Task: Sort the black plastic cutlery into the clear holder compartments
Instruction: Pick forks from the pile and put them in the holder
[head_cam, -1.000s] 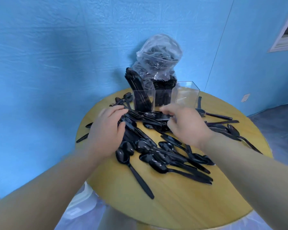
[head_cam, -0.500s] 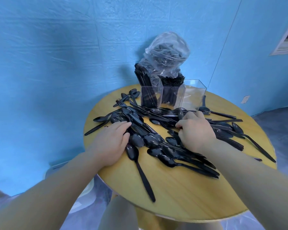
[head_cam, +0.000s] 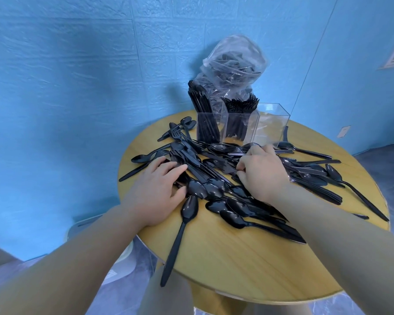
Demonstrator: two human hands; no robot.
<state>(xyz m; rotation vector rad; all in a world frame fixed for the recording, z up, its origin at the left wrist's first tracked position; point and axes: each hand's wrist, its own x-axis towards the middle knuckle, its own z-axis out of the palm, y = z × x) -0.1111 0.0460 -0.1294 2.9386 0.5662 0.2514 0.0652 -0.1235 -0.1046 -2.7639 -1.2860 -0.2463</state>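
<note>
My left hand (head_cam: 156, 193) flat, grip slack on cutlery pile (head_cam: 214, 178); right hand (head_cam: 261, 172) curled, grip contents unclear; holder (head_cam: 243, 127) straight ahead, nearer right; spoon compartment bare

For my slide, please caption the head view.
Both hands rummage through black cutlery before a clear holder on a round table.

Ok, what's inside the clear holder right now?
In the clear holder, the left compartment holds upright black pieces, the middle holds forks, tines up; the right looks empty. Glare hides its floor.
</note>
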